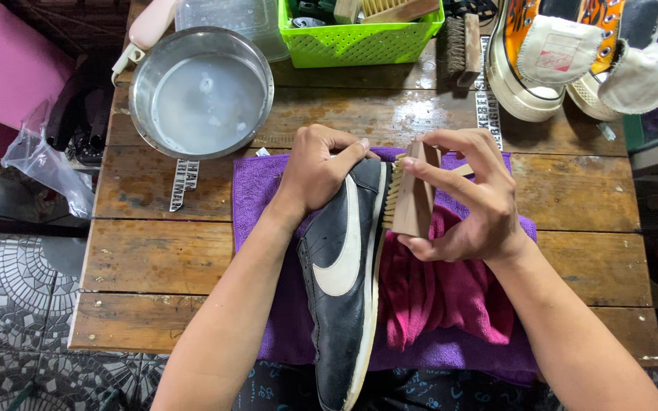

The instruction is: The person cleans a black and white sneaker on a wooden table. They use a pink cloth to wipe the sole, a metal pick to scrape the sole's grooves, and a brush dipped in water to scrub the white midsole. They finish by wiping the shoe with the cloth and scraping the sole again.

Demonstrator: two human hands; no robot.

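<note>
On the weathered wooden slat table [154,259], a black leather sneaker with a white stripe [344,259] lay on its side over a purple towel [268,198] and a crumpled magenta cloth [443,297], its long axis running near to far, toe far. The left hand [317,167] was clamped on the toe. The right hand [470,202] gripped a rectangular wooden bristle brush [413,194] against the white sole edge. A round steel bowl of cloudy water [201,91] stood far left.

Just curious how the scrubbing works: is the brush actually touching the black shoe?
Touching. The head view shows the brush, held by the right hand, with bristles pressed against the shoe sole edge.
</note>
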